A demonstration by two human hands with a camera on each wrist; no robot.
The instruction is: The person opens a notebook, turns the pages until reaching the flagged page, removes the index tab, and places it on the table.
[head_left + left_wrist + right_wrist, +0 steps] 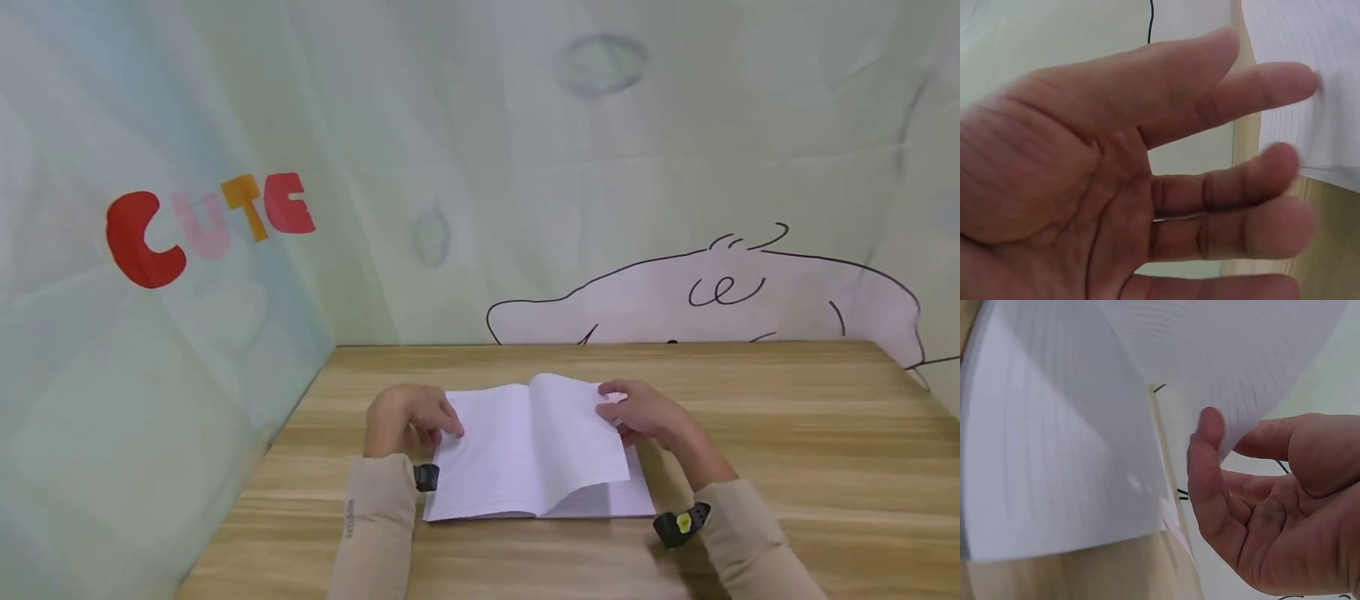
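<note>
A lined notebook [483, 467] lies spread on the table, its right-hand page [576, 429] lifted and bowed above the sheets beneath. By that page's upper outer corner, my right hand [647, 413] pinches it between thumb and fingers. The right wrist view has the raised page [1222, 350] curving up from the fingers [1207, 481]. My left hand [420, 414] rests at the upper left edge of the notebook, index fingertip on the paper. Seen from the left wrist, its fingers [1229, 187] are loosely extended, with nothing held in the palm.
The wood-grain table [787, 433] reaches back to a pale curtain [465, 167] with a line-drawn cartoon figure [645, 292]. Coloured letters [146, 242] mark the left-hand curtain. Dark straps with small devices [678, 525] sit on both wrists, over beige sleeves.
</note>
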